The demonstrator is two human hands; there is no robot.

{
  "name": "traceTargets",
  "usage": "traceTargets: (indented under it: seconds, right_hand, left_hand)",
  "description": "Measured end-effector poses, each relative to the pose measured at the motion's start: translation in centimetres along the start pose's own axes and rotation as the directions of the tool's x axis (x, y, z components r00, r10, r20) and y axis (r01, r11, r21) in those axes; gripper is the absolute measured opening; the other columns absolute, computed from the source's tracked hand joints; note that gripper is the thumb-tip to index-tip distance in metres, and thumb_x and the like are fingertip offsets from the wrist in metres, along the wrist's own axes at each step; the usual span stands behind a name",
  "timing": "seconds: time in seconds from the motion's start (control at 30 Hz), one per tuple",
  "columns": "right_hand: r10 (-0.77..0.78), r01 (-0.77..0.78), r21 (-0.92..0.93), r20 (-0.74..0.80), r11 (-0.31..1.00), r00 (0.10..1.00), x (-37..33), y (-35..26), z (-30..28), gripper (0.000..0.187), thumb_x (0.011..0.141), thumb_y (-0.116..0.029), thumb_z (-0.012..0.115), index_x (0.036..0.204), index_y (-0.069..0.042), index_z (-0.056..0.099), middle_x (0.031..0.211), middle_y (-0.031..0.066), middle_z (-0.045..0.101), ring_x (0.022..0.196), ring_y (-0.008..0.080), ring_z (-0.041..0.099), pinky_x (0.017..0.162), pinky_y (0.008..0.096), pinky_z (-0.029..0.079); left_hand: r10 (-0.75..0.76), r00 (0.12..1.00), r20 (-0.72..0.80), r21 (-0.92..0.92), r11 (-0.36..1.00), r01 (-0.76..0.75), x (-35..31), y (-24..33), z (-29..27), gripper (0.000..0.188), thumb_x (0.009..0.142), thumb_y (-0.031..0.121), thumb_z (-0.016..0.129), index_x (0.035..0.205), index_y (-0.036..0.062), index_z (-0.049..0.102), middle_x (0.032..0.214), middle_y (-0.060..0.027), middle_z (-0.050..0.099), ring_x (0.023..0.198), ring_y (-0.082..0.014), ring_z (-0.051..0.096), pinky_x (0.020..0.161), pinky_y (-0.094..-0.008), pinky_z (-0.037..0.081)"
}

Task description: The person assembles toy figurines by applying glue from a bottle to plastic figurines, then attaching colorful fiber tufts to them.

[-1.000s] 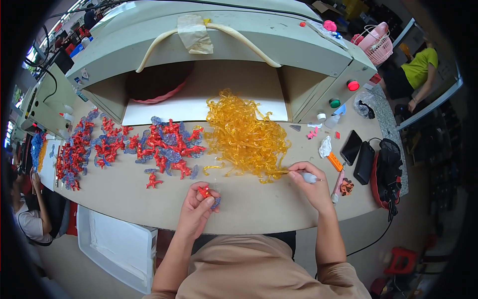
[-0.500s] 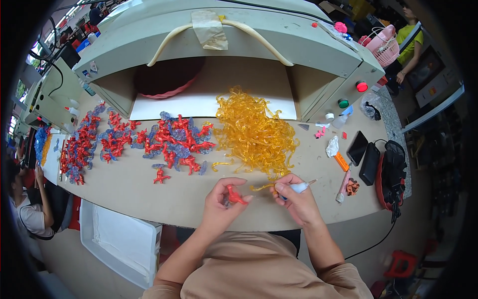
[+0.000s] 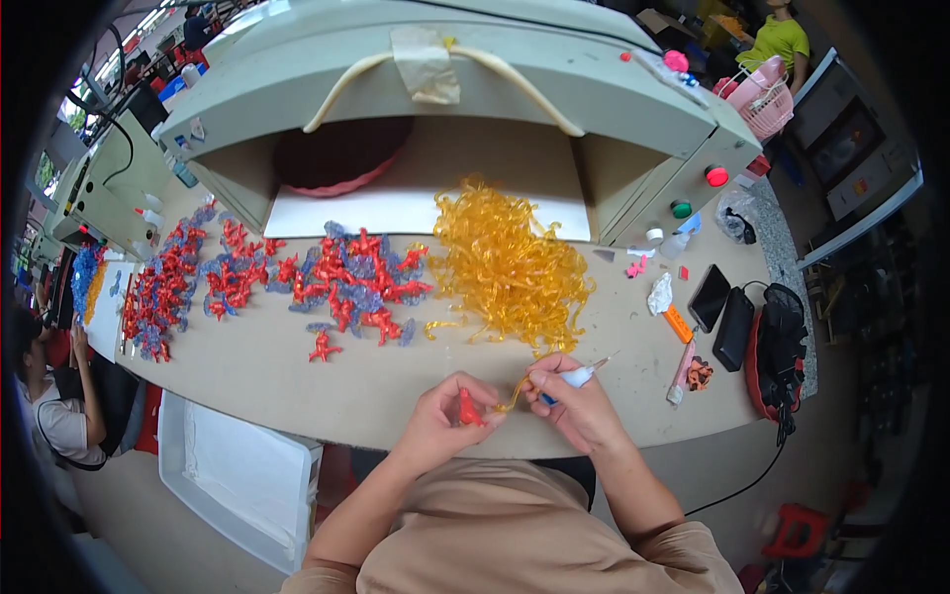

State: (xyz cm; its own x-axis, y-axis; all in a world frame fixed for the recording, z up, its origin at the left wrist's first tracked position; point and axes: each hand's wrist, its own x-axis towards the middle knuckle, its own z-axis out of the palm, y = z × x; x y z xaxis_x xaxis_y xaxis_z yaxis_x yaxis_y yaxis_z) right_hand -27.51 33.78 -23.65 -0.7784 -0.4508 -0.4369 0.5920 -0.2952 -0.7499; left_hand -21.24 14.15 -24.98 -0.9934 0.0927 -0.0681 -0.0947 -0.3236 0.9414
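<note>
Near the table's front edge, my left hand is closed around a small red plastic figure. My right hand pinches a curly translucent yellow strip. That same hand also holds a white squeeze bottle with a thin needle tip, pointing away to the right. The strip's lower end is at the left fingertips beside the red figure; whether they touch, I cannot tell. Beyond my hands lies a big heap of yellow strips. Red figures with clear bluish parts are clustered to its left.
A grey hooded workstation with red and green buttons stands behind the heap. At right lie a phone, a black case, an orange block and a black bag. A white bin sits lower left; a co-worker is beyond.
My right hand has moved left, bringing the yellow strip's end to the red figure. The left hand has closed in more around the figure, which now sits more upright.
</note>
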Motion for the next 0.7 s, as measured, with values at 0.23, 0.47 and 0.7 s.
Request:
traceTargets:
  seconds: [0.23, 0.47, 0.7]
  right_hand:
    - [-0.001, -0.002, 0.046, 0.064, 0.999, 0.998, -0.4, 0.4, 0.3, 0.014, 0.093, -0.017, 0.063, 0.102, -0.007, 0.058, 0.092, 0.0061, 0.065, 0.078, 0.0103, 0.058, 0.063, 0.0234, 0.044]
    - [-0.097, 0.099, -0.179, 0.02, 0.979, 0.995, -1.9, 1.2, -0.3, 0.014, 0.095, -0.014, 0.061, 0.103, -0.004, 0.061, 0.09, 0.0031, 0.062, 0.076, 0.0095, 0.054, 0.067, 0.0232, 0.044]
    - [-0.005, 0.024, -0.117, 0.157, 0.993, 0.988, -2.2, 1.4, 1.2, 0.025, 0.094, -0.02, 0.063, 0.11, -0.002, 0.061, 0.09, 0.0003, 0.063, 0.072, 0.0055, 0.051, 0.066, 0.0192, 0.043]
  left_hand:
    - [-0.125, 0.992, 0.017, -0.157, 0.979, 0.126, -1.1, -1.0, -0.4, 0.021, 0.081, -0.007, 0.066, 0.09, 0.0043, 0.051, 0.095, -0.0103, 0.061, 0.078, -0.0102, 0.055, 0.067, -0.024, 0.045]
    - [0.208, 0.968, -0.143, 0.125, 0.974, -0.191, -0.7, -0.5, 0.7, 0.025, 0.079, -0.008, 0.07, 0.089, 0.0034, 0.05, 0.094, -0.0116, 0.064, 0.083, -0.0109, 0.06, 0.071, -0.0238, 0.049]
    - [0.371, 0.928, -0.009, 0.478, 0.817, -0.322, -0.8, -0.8, 1.3, 0.027, 0.075, 0.0, 0.076, 0.091, 0.0043, 0.055, 0.093, -0.0086, 0.067, 0.083, -0.0156, 0.065, 0.072, -0.0282, 0.052]
